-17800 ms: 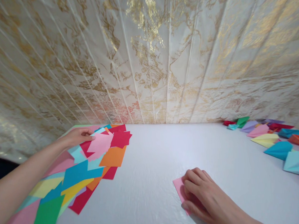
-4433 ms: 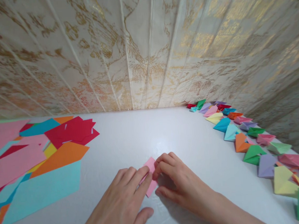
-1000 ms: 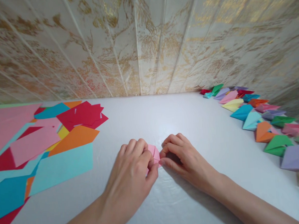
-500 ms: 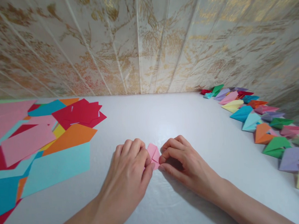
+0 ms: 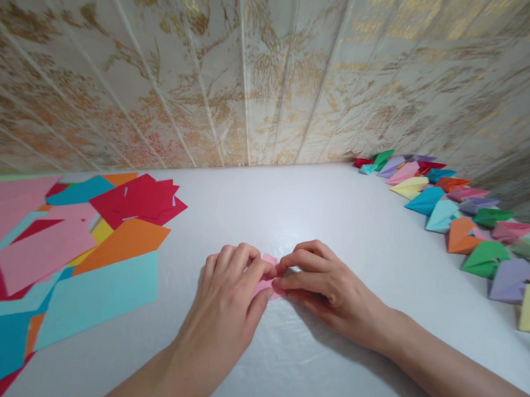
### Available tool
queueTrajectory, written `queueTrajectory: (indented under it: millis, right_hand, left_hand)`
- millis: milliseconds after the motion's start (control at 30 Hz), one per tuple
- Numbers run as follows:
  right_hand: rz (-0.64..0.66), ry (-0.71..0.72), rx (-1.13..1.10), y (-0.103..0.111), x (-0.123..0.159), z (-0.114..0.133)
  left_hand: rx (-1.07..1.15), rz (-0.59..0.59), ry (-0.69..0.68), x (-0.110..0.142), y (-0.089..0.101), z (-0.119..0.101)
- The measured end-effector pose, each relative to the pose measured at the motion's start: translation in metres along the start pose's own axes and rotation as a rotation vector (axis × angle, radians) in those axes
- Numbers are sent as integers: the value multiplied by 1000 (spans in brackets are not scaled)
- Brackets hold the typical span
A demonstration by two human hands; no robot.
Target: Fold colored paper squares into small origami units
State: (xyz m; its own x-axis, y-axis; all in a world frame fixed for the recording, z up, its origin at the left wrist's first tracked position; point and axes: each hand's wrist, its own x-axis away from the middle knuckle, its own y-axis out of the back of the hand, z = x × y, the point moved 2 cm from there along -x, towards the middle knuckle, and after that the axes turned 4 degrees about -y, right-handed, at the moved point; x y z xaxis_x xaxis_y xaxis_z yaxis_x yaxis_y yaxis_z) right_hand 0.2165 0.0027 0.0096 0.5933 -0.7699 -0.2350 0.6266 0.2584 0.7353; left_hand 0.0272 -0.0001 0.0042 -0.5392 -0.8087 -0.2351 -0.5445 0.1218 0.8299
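A small piece of folded pink paper [image 5: 266, 288] lies on the white tabletop between my two hands, mostly covered by fingers. My left hand [image 5: 230, 296] holds its left side, thumb at the near edge and index finger bent over the top. From the right, my right hand [image 5: 330, 278] presses its fingertips onto the paper's middle and right part, with the thumb low beside it. The fingertips of both hands almost meet over the paper, so its exact folds are hidden.
Loose coloured paper sheets [image 5: 104, 292] overlap on the left, with a red stack [image 5: 134, 200] among them. Rows of small folded paper pieces [image 5: 443, 214] in many colours run along the right side. A gold-patterned white wall covering [image 5: 248, 74] borders the table's far edge.
My left index finger has reached over the pink paper, and my right fingers have moved left onto it. More of the paper is covered now. The view has shifted slightly.
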Motion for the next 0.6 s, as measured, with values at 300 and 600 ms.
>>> queueTrajectory:
  millis: [300,600]
  right_hand:
    - [157,193,191,8,5,5]
    - [141,205,262,5,4,10]
  left_hand:
    - [5,16,21,0,2,8]
    - [37,15,39,2,1,7]
